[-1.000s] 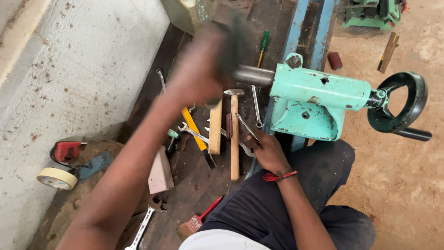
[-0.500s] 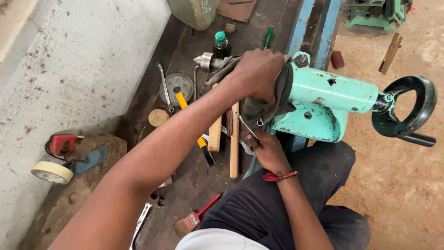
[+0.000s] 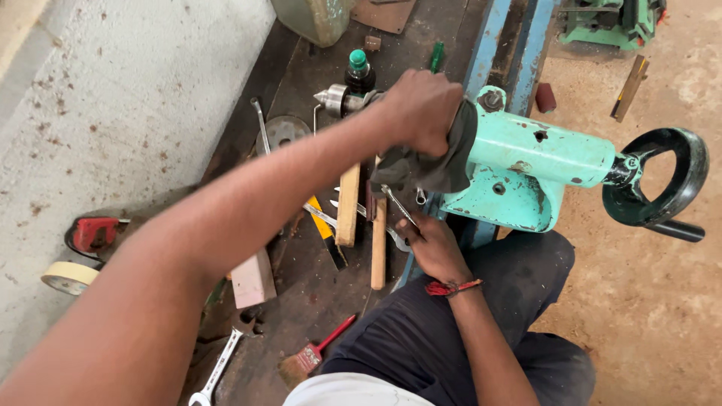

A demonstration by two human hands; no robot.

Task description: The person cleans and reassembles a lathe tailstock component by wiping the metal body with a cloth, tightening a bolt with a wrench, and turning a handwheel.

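Observation:
A turquoise lathe tailstock with a black handwheel sits on blue bed rails. My left hand presses a dark grey cloth over the tailstock's left end, fingers closed on the cloth. My right hand, with a red thread on its wrist, rests on the bed edge just below. Its fingers are closed around a thin metal tool that points up toward the cloth.
On the dark bench lie two wooden sticks, spanners, a live centre, a dark bottle with a green cap, a red-handled brush and a wooden block. A tape roll lies left. Sawdust covers the floor at right.
My left hand came down from a raised, blurred position onto the tailstock's left end and now holds the cloth against it. My right hand has stayed in place.

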